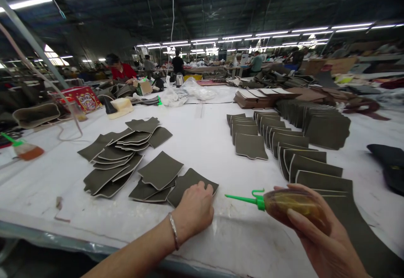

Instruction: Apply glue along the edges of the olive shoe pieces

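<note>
My right hand (328, 236) is wrapped round a squeeze bottle (295, 206) of amber liquid. Its thin green nozzle points left, with the small green cap hanging off it. Left of the bottle, my left hand (196, 206) has its fingers curled onto the near right part of a dark olive panel (189, 184); the fingertips are partly hidden. That panel lies beside a small pile with another olive panel (160, 169) on top. Further left is a larger loose heap of pale-edged panels (115, 158).
Overlapping rows of olive panels (251, 145) cover the right side of the white table (202, 139). Brown stacked sheets (252, 100) lie behind them. A second amber bottle (28, 151) is at far left, and a red box (83, 99) stands behind. People work in the background.
</note>
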Motion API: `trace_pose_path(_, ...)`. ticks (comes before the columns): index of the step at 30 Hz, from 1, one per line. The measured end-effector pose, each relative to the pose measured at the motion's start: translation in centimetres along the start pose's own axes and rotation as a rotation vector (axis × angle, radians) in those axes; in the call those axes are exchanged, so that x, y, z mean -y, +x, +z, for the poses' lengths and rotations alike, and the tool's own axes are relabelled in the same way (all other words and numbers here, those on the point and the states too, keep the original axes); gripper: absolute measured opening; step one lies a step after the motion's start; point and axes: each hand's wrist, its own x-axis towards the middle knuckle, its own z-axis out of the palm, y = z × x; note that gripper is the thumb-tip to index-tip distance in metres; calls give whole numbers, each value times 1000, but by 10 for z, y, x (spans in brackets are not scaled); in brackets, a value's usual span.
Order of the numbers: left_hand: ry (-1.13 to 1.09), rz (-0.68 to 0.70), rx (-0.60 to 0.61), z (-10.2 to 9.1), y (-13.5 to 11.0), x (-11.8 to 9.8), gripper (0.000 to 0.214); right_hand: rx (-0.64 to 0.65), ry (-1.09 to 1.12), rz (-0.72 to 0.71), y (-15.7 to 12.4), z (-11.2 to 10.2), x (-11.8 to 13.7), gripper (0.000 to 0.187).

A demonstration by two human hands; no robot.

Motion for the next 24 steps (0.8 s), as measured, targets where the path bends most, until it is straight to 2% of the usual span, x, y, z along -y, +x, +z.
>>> trace_pose_path(4, -8, -26, 14, 1, 3, 2, 34, 18, -200, -113, 1, 2, -4, 74)
trace_pose_path(9, 12, -8, -5, 5, 5, 2, 37, 45, -441, -230, 1, 7, -14, 65)
trace_pose_path(14, -48, 69, -26, 6, 8, 17, 43, 41, -568, -310, 2, 22, -7, 56)
trace_pose_path(21, -95, 118, -16, 1, 13, 27, 47, 202, -754, -571, 18, 33, -8, 47)
trace_pose_path(24, -96, 134, -14, 2, 15, 28, 50, 245, -791, -627, 23, 39, -8, 44)
